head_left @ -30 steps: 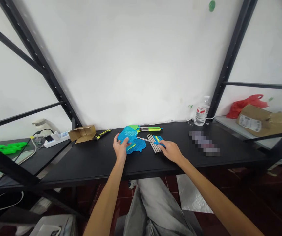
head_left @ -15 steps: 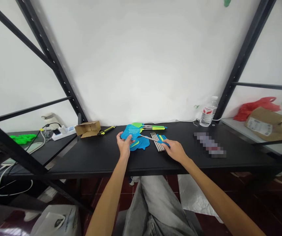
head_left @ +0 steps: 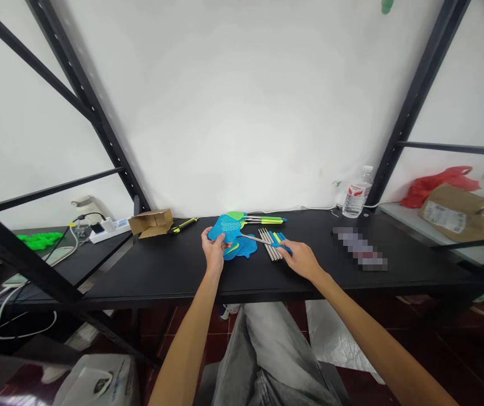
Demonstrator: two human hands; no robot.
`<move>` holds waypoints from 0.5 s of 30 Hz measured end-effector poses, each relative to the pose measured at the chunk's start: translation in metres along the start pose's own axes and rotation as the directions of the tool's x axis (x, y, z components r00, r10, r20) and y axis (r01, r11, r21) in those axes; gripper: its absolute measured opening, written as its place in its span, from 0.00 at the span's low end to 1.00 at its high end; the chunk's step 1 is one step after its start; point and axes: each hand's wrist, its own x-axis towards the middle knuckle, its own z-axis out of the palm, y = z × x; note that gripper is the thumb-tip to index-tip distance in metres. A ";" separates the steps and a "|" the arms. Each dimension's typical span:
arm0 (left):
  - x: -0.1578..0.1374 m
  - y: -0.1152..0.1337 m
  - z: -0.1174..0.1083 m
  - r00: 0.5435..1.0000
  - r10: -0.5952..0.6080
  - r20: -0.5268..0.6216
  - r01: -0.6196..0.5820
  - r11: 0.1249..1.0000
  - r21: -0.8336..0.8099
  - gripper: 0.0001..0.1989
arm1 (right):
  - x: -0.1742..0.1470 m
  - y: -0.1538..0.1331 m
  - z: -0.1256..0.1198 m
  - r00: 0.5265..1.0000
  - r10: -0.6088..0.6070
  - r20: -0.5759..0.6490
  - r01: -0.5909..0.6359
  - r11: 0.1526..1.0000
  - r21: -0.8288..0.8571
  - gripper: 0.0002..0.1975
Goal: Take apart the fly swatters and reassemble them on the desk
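At 10 o'clock, as seen from the person's seat with 12 straight ahead, a bright green fluffy-looking thing [head_left: 41,241] lay on the neighbouring surface, with a white power strip [head_left: 119,228] to its right. Between 10 and 11, an open cardboard box [head_left: 151,224] sat on the black desk [head_left: 152,276]; at 11 lay a yellow-and-black utility knife [head_left: 185,225].

Between 11 and 12, the left hand [head_left: 213,248] pinched a perforated blue swatter head [head_left: 226,226], thumb on top and fingers beneath, raised over more blue swatter heads [head_left: 248,246] on the desk. A metal rod [head_left: 257,239] slanted from the head's neck to a blue handle [head_left: 284,246]; whether the rod was seated in the neck could not be told.

Near 12, green-handled swatters [head_left: 265,220] lay toward the wall, with a row of loose metal rods [head_left: 268,245] nearer the person. Just past 12, the right hand [head_left: 303,257] was closed around the blue handle.

At 1 o'clock stood a clear water bottle [head_left: 357,193]; toward 2 lay a pixelated item [head_left: 362,249]. At 2, on a side shelf, a red plastic bag [head_left: 440,185] rested behind a battered carton [head_left: 447,211].
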 end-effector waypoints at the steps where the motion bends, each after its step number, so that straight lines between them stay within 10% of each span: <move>1: 0.000 -0.001 0.000 1.000 0.004 0.008 -0.004 1.000 0.000 0.35 | 0.000 0.000 0.000 1.000 0.002 0.000 -0.002 1.000 -0.003 0.16; 15: 0.003 -0.009 -0.003 0.991 0.066 0.119 -0.067 0.998 0.007 0.36 | 0.000 0.003 0.002 1.000 -0.017 -0.025 0.017 1.000 0.003 0.17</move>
